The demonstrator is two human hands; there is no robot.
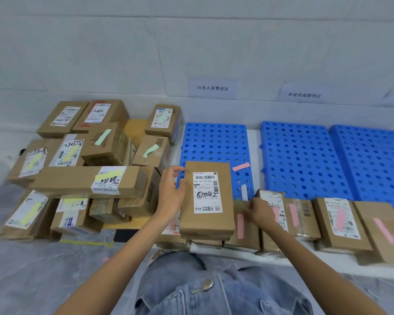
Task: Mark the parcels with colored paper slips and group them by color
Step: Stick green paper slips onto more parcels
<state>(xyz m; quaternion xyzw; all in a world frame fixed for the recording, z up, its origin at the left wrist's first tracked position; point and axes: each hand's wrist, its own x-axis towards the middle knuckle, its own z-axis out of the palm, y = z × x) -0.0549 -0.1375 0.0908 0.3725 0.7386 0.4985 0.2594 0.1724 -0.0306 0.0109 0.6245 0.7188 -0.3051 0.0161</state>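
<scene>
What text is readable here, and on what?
"山水人家暂存区": left wall sign
"华龙西苑暂存区": right wall sign
"8元": label of the front parcel
Handwriting and small print on the other parcel labels: too blurred to read.

I see the left hand [170, 193] gripping the parcel [206, 201] by its edge; the right hand [261, 211] beside it perhaps pinches something.

Looks like a parcel sorting depot: heaps of labelled cardboard parcels [87, 181], blue pallets [300, 160], holding-zone wall signs [212, 88].
</scene>
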